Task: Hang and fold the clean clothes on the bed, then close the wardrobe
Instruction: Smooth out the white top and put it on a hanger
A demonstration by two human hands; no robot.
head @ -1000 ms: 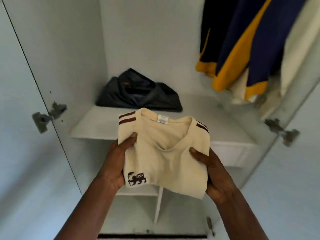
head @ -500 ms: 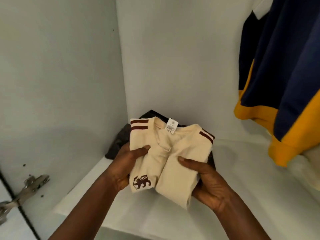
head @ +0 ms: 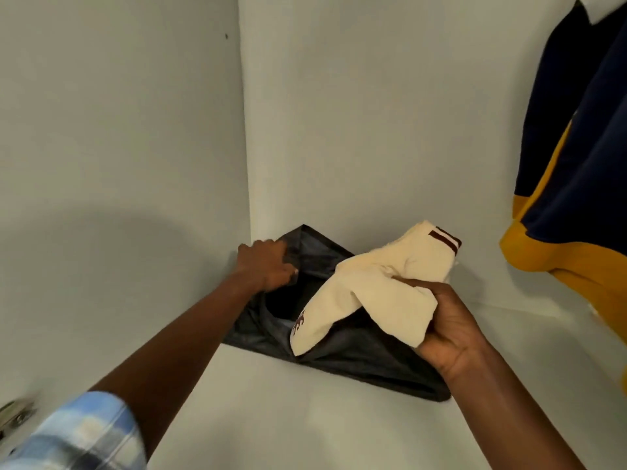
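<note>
Head view, inside the wardrobe [head: 118, 130], looking down into its back corner.

- Cream shirt [head: 373, 283]: folded, at 4 o'clock from frame centre, held above the shelf [head: 271, 418] and not yet set down. Its lower corner droops over the dark fabric item [head: 356, 357]; contact cannot be told.
- Right hand [head: 451, 330]: fingers curled round the near end of the folded shirt, bunching it, thumb on top.
- Left hand [head: 266, 266]: at 7 o'clock, fingers closed on the back edge of the dark fabric item, which sits in the corner against both walls. Possibly a bag or a folded garment; the view is too dim to say.

Progress, as a judgement: this shirt is folded and at its storage place; placing it remains. Clothes left on the bed are out of view, so the remainder is unknown. Wardrobe doors open, closing not yet done.

Around: navy and yellow garment [head: 576, 164] hangs at 2 to 3 o'clock, well apart from the hands. Door hinge [head: 13, 415] at 8 o'clock, blurred. Plaid sleeve [head: 84, 435] on the left arm.

In the way: the dark item fills the corner where the shirt would go
</note>
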